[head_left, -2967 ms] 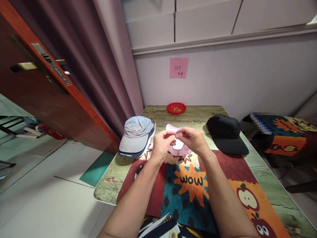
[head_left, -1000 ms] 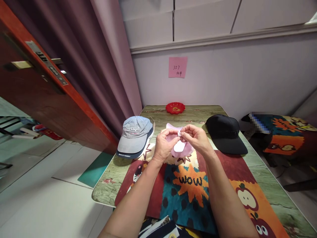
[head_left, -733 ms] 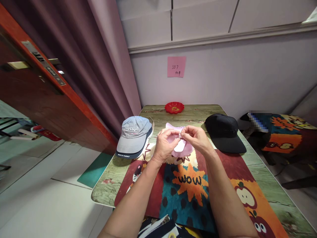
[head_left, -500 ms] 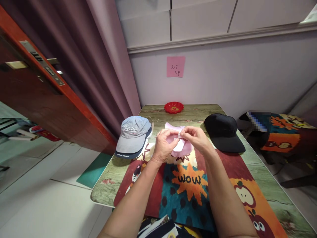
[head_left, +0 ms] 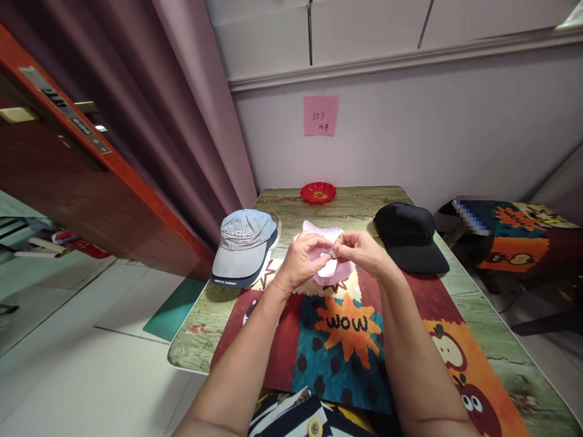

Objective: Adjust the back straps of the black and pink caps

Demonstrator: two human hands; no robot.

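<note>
Between my two hands, at the middle of the mat, is a pale pink cap (head_left: 340, 271) with a white patch and some dark lettering near its far edge. My left hand (head_left: 303, 258) has thumb and fingers closed at its left side. From the right, my right hand (head_left: 357, 250) pinches a small whitish part, perhaps the strap, where the fingertips of both hands meet. Fingers hide much of the cap. To the left lies a grey-blue cap (head_left: 243, 249) resting over a dark one (head_left: 268, 258); a black cap (head_left: 410, 237) sits to the right.
A colourful mat (head_left: 319, 364) with a WOW print covers the near part of the wood-patterned table (head_left: 195, 331). A red scalloped dish (head_left: 318, 193) stands at the far edge, below a pink note (head_left: 321, 115) on the wall. A wooden door (head_left: 113, 200) and a curtain (head_left: 195, 109) are on the left.
The view has shifted slightly. Both hands stay on the pink cap, and the fingertips have moved a little at the small whitish part. The other caps have not moved.
</note>
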